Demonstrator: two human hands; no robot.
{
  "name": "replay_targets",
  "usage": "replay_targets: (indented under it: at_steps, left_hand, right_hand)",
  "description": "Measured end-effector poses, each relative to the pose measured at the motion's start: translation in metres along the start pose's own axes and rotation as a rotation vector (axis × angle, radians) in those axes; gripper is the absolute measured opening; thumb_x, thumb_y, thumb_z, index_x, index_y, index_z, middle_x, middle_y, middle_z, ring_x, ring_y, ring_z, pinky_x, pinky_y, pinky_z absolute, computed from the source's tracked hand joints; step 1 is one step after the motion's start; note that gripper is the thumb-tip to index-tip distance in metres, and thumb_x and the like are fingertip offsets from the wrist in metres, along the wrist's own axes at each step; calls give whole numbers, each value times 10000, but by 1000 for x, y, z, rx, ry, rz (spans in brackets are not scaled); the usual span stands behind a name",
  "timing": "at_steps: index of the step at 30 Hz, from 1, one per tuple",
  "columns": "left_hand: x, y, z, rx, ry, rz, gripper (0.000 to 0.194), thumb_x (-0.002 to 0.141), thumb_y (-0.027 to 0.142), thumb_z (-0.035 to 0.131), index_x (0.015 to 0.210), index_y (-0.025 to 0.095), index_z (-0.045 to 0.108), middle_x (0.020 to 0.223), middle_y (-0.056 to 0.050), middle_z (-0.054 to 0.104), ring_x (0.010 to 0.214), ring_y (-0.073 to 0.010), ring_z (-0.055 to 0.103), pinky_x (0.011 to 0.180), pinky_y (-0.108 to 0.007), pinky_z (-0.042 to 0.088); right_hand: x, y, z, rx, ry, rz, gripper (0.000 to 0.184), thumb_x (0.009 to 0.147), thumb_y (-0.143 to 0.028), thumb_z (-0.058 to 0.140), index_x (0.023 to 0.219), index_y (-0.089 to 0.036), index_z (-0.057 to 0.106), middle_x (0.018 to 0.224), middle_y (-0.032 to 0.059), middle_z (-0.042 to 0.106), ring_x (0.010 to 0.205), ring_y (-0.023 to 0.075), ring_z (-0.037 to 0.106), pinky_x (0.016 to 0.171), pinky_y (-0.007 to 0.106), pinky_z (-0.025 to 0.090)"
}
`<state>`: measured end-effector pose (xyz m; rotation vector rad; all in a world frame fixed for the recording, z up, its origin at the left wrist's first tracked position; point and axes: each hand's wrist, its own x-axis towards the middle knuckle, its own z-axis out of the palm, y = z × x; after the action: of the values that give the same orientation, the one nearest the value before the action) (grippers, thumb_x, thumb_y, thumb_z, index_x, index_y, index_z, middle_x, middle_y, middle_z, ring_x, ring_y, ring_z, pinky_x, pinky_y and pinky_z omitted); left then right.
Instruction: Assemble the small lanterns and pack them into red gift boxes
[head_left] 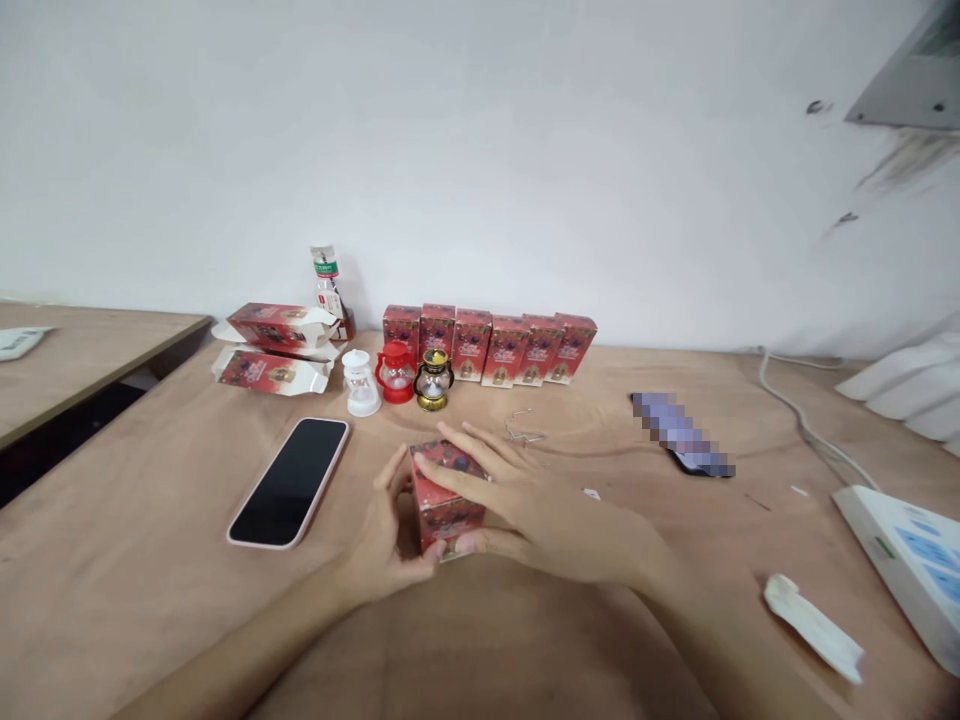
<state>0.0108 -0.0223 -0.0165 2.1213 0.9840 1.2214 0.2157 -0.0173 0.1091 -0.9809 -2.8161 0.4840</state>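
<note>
The right hand [525, 500] spreads over the top and side of a red box [448, 515], hiding much of its lid; the left hand [394, 545] grips its other side. The box, one of its kind between the hands, stands upright on the wooden table [187, 620], printed with dark and gold patterns, its lettering blurred. Beyond are two phones, one pixelated [679, 435], one black-screened [291, 482]; three small lanterns, white [362, 385], red [395, 372] and gold-black [433, 380]; then six closed red boxes [507, 350] in a row, partly overlapping. The power strip [911, 560] is cut off.
</note>
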Motion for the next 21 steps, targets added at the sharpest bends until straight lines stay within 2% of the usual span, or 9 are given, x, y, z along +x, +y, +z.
replay_targets:
  at_steps: [2, 4, 7, 9, 12, 17, 21]
  left_hand:
    - [3, 3, -2, 43, -77, -20, 804, 781, 419, 572, 1422, 224, 127, 1374, -154, 422, 1236, -329, 463, 965, -522, 450]
    - [6, 5, -4, 113, -146, -63, 690, 773, 407, 572, 1366, 205, 284, 1314, -139, 485, 1201, -326, 487, 964, -521, 446]
    - [9, 7, -6, 213, -196, -103, 660, 744, 414, 592, 1326, 195, 371, 1311, -131, 497, 1194, -325, 485, 982, -515, 428]
    - [9, 7, -6, 300, -193, -79, 680, 719, 421, 614, 1317, 185, 392, 1309, -136, 502, 1193, -331, 484, 996, -523, 412]
    - [7, 5, -6, 427, -214, -32, 675, 717, 429, 614, 1305, 170, 408, 1272, -144, 531, 1181, -340, 496, 1013, -552, 387]
    - [6, 7, -10, 537, -260, -31, 715, 727, 475, 623, 1333, 182, 384, 1281, -144, 534, 1203, -341, 493, 1033, -561, 365]
    - [8, 10, -12, 559, -302, -41, 688, 743, 488, 607, 1323, 179, 402, 1284, -146, 538, 1199, -336, 497, 1025, -564, 369]
  right_hand:
    - [-3, -3, 0, -23, -11, 36, 626, 917, -446, 494, 1470, -319, 230, 1581, 109, 69, 1443, 333, 97, 1104, 568, 259]
    - [-6, -5, 2, -25, -7, 64, 649, 914, -406, 518, 1472, -357, 190, 1580, 104, 71, 1415, 347, 213, 1077, 546, 325]
    - [-8, -7, 6, -12, 2, 90, 702, 904, -354, 550, 1469, -400, 137, 1572, 103, 105, 1251, 321, 492, 962, 481, 476]
    - [-8, -8, 9, -27, 4, 96, 734, 900, -319, 557, 1470, -407, 103, 1567, 109, 115, 1138, 300, 585, 879, 457, 531]
    - [-8, -11, 11, -62, -20, 113, 797, 881, -279, 581, 1477, -388, 63, 1567, 131, 102, 1125, 320, 594, 848, 465, 542]
    - [-9, -14, 8, -42, -58, 125, 909, 822, -246, 659, 1486, -354, 48, 1577, 149, 10, 1274, 357, 464, 963, 486, 476]
    - [-8, -15, 8, -16, -79, 140, 923, 826, -247, 654, 1484, -356, 16, 1576, 149, -37, 1289, 363, 446, 974, 496, 462]
